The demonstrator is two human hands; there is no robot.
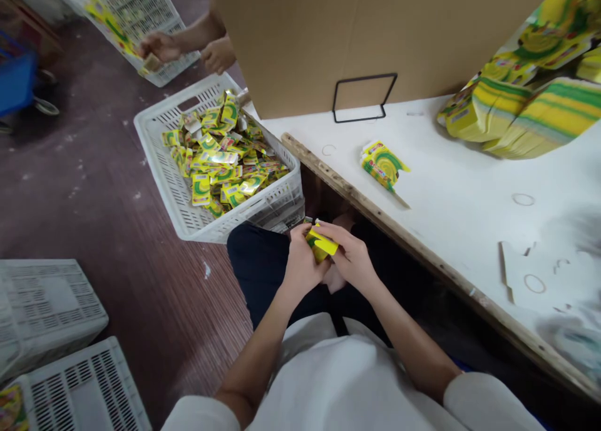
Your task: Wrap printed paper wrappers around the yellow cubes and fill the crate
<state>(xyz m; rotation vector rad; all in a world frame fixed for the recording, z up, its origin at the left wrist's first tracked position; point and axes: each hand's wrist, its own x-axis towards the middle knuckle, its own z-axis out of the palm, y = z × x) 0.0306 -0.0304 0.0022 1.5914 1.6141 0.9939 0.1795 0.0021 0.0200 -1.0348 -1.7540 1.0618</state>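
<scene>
Above my lap, a small yellow and green carton (323, 243) is held between both hands. My left hand (300, 262) wraps round its left side, fingers closed. My right hand (350, 252) grips its upper right part near a plain yellow flap. Ahead and to the left, a white plastic crate (176, 215) holds a heap of similar yellow-green cartons (225, 158). On the white table to my right lies a flattened, partly unfolded carton (385, 165).
Stacked flat cartons (521, 114) stand at the table's far right, near rubber bands (523, 199). A cardboard panel (366, 42) and black wire stand (364, 99) rise at the back. Another person's hands (162, 47) work beyond it. More crates (75, 387) sit on the floor left.
</scene>
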